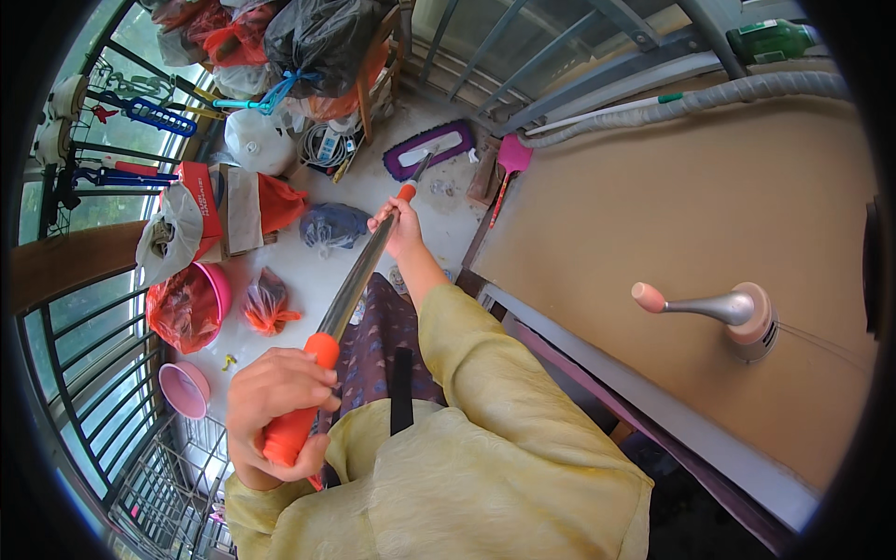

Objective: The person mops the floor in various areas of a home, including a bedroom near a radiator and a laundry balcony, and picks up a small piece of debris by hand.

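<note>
A flat mop reaches away from my body, its metal pole [360, 283] slanting down to the floor. The pole's orange handle grip [290, 427] lies in my left hand [276, 406], which is wrapped loosely around it near my waist. Farther along, just short of an orange collar [407, 192], my right hand [397, 227] is closed on the pole. The mop head [430, 150], with a purple fringe and a white plate, rests flat on the floor near a wall corner.
Left of the pole lie a dark tied bag [334, 225], a red-topped bag [267, 301] and a pink basin [184, 390]. Bags are piled beside a wooden chair [374, 66]. A pink fly swatter [513, 155] leans at the tan tabletop [595, 210], which holds a corded appliance [752, 322].
</note>
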The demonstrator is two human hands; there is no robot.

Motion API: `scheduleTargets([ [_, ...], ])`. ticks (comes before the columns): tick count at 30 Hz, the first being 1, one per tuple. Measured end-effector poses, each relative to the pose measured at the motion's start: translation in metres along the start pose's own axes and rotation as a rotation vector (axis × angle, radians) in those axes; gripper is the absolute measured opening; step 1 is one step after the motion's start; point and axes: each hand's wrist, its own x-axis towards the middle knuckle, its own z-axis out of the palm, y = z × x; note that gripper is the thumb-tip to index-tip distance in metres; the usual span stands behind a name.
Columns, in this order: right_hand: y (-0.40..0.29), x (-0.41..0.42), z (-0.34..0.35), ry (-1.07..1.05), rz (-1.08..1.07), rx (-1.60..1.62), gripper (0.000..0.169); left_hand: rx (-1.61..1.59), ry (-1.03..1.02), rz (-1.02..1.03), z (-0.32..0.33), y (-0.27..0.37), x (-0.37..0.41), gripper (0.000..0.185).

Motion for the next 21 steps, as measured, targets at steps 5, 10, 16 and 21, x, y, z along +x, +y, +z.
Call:
scheduleTargets([
  [5, 0.032, -0.037, -0.011, -0.043, 0.055, 0.069, 0.018, -0.065, -0.004, 0.145, -0.018, 0.008, -0.011, 0.033],
  [10, 0.077, -0.073, -0.018, -0.016, 0.147, 0.144, 0.018, -0.055, 0.005, 0.189, -0.048, 0.027, -0.043, 0.034],
  [16, 0.096, -0.085, 0.004, -0.052, 0.2, 0.155, 0.018, -0.114, 0.135, 0.119, -0.075, 0.043, -0.09, 0.018],
  [21, 0.063, -0.055, 0.014, -0.057, 0.102, 0.087, 0.013, -0.129, 0.149, 0.076, -0.053, 0.022, -0.094, 0.023],
])
